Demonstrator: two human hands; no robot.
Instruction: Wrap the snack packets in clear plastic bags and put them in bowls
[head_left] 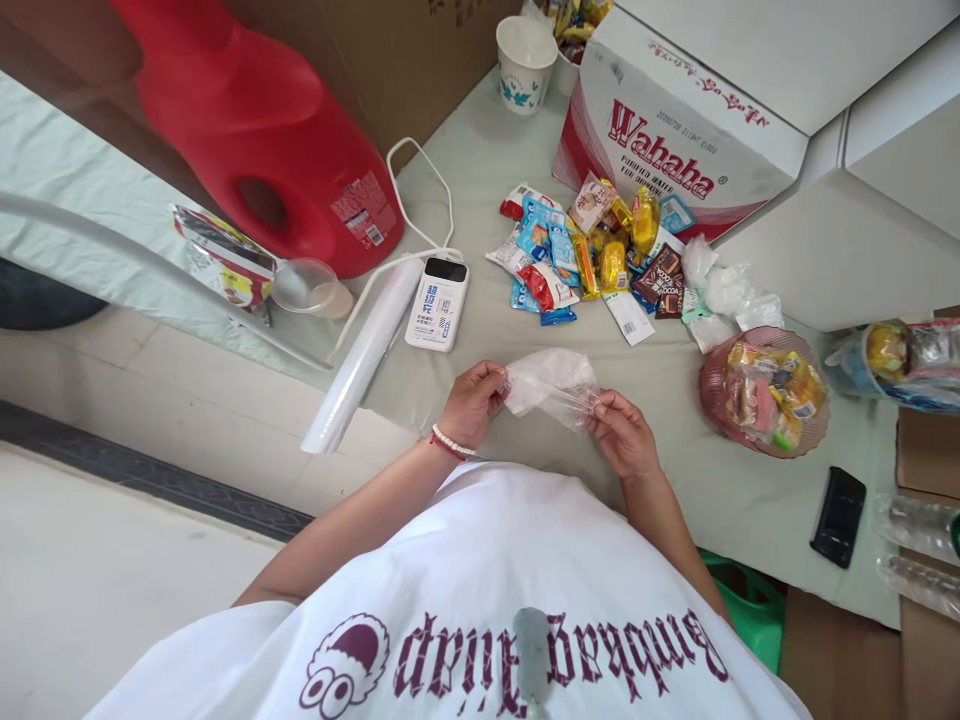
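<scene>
A thin, clear plastic bag (551,385) is stretched between my two hands, just above the near edge of the cloth-covered table. My left hand (472,400), with a white beaded bracelet at the wrist, pinches its left end. On the other side, my right hand (621,430) grips the bag's right end between thumb and fingers. The plastic looks crumpled, and I cannot tell whether anything is inside. Beyond the hands lies a pile of small wrapped snacks (585,255). To the right stands a pink ribbed bowl (716,400) holding more packaged snacks.
A white power bank (438,305) with a cable lies beside a clear plastic roll (360,360). Behind stand a red jug (300,130), a paper cup (525,75) and a Wahaha carton (675,140). Crumpled clear bags (731,285) and a black phone-like object (838,517) lie right.
</scene>
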